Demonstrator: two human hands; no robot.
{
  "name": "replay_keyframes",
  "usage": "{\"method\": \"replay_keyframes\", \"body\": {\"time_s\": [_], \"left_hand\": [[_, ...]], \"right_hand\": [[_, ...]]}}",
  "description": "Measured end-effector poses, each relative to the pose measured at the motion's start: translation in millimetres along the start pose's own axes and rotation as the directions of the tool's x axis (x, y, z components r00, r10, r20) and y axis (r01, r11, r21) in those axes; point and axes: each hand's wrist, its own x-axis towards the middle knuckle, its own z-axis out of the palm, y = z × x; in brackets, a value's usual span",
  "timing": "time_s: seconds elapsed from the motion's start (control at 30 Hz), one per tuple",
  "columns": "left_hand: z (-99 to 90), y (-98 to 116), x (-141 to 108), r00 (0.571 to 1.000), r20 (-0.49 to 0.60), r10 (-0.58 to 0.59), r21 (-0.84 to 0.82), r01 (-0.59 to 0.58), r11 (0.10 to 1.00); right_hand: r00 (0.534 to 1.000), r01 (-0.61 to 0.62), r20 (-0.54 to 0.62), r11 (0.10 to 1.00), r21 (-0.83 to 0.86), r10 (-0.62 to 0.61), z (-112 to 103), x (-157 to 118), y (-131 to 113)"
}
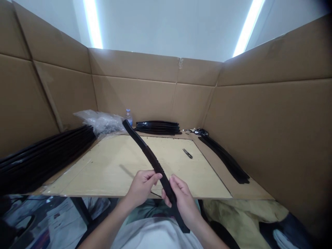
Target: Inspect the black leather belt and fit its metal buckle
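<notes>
A long, slightly curved black strip (153, 158) slants from the upper left down to the front of my body, with a ridged stretch along its middle. My right hand (180, 197) is wrapped round its lower part, thumb on top. My left hand (144, 185) pinches at the strip's left edge just above, thumb and forefinger together. A thin dark piece (156, 195) shows below the left fingers, near the table edge; whether it is held is unclear. Small dark snips (187, 153) lie on the pale board (109, 166), right of the strip.
Black strips are piled at the left (46, 155), at the back (158, 127) and at the right (224, 159). A clear plastic bag (103, 121) and a bottle (128, 117) stand at the back left. Small dark bits (199, 131) lie back right. Cardboard walls (135, 86) enclose the table.
</notes>
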Motion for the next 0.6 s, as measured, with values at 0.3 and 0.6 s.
{"method": "replay_keyframes", "body": {"time_s": [0.3, 0.6], "left_hand": [[-7.6, 19.9, -5.7, 0.994, 0.112, 0.01, -0.031, -0.007, 1.0], [-5.3, 23.3, -14.5, 0.964, 0.261, 0.046, -0.058, -0.032, 0.998]], "right_hand": [[0.981, -0.055, 0.182, 0.994, -0.093, 0.071, -9.0, 0.1, -27.1], [0.989, -0.058, 0.13, 0.994, -0.09, 0.07, -3.5, -11.9, -21.1]]}}
